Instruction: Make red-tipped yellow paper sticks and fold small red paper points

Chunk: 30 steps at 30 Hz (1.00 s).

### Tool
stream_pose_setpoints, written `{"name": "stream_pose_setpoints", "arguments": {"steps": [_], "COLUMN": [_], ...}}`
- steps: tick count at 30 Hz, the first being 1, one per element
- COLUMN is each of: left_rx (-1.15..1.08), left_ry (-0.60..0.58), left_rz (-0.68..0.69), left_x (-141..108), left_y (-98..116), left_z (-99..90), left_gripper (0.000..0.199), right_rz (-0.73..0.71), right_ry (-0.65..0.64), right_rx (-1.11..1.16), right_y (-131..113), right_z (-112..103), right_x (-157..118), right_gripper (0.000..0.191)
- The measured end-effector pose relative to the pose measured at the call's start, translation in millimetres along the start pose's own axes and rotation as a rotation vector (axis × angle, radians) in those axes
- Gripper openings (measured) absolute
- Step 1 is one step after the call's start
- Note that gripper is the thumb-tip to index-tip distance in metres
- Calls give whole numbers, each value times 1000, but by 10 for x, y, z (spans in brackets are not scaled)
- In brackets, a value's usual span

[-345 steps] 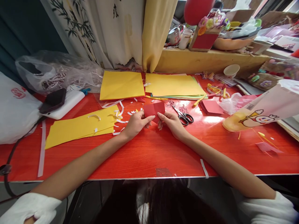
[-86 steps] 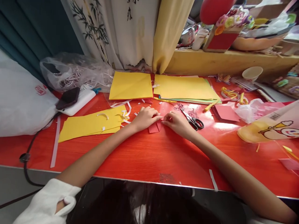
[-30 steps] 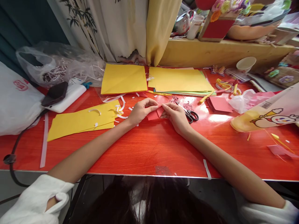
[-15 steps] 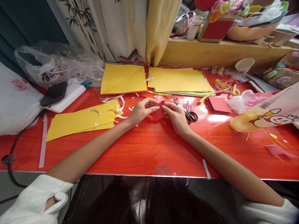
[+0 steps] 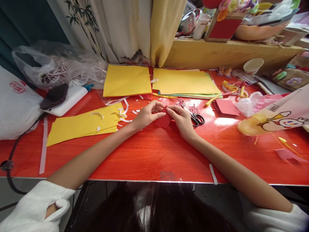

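Between my hands, over the middle of the red table, is a small piece of red paper (image 5: 163, 121). My left hand (image 5: 147, 116) pinches its upper edge from the left, thumb toward the fingers. From the right, my right hand (image 5: 181, 120) pinches the same paper, its fingertips close to the left ones. Black-handled scissors (image 5: 198, 119) lie just right of my right hand, their blades toward small dark red scraps (image 5: 193, 109). A stack of red paper squares (image 5: 227, 107) rests farther right.
Yellow sheets (image 5: 127, 80) and another yellow stack (image 5: 184, 82) lie at the back. Yellow strips (image 5: 79, 127), a phone (image 5: 55, 95) and plastic bags (image 5: 18, 103) are at left. A drink cup (image 5: 272, 112) lies tilted at right, beyond it a paper cup (image 5: 253, 66).
The red paper has turned slightly between my fingers, and its lower part now hangs a little lower. Both hands stay nearly in place, still pinching it.
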<state>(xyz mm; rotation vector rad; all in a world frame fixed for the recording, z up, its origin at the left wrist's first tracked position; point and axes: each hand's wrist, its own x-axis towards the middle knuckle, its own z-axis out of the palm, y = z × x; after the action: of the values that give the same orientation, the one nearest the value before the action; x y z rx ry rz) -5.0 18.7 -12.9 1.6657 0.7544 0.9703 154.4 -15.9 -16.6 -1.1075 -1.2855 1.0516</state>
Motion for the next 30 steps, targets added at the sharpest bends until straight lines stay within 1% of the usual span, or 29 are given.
{"name": "stream_pose_setpoints", "arguments": {"steps": [2,5,7,10,12,15,18,21,24,27,30], "left_rx": [66,278,375,397,403,380,256,149,111,77,64], "left_ry": [23,79,82,66,69,63,42,72,95,89,77], "left_rz": [13,63,96,113,113,113,106,99,89,90,109], "left_x": [-28,-78,-100,-106,-98,-85,-71,-51,-32,-23,-23], "left_y": [43,112,142,155,152,143,121,83,50,42,53], "left_z": [14,45,61,67,63,51,31,5,-21,-38,-45], "left_gripper": [31,38,35,26,23,22,22,23,24,22,18], "right_rz": [2,-7,2,31,47,73,105,131,150,153,156], "right_ry": [10,15,10,9,6,2,-3,-25,-37,-43,-39], "right_rx": [21,57,81,128,154,184,229,279,303,314,327], "right_y": [-13,-39,-59,-76,-77,-72,-74,-77,-72,-64,-62], "right_z": [5,13,19,26,26,18,8,5,5,4,2], "right_x": [-5,-17,-24,-27,-24,-19,-14,-5,4,6,4], "right_gripper": [17,16,14,12,11,9,7,7,9,11,9]}}
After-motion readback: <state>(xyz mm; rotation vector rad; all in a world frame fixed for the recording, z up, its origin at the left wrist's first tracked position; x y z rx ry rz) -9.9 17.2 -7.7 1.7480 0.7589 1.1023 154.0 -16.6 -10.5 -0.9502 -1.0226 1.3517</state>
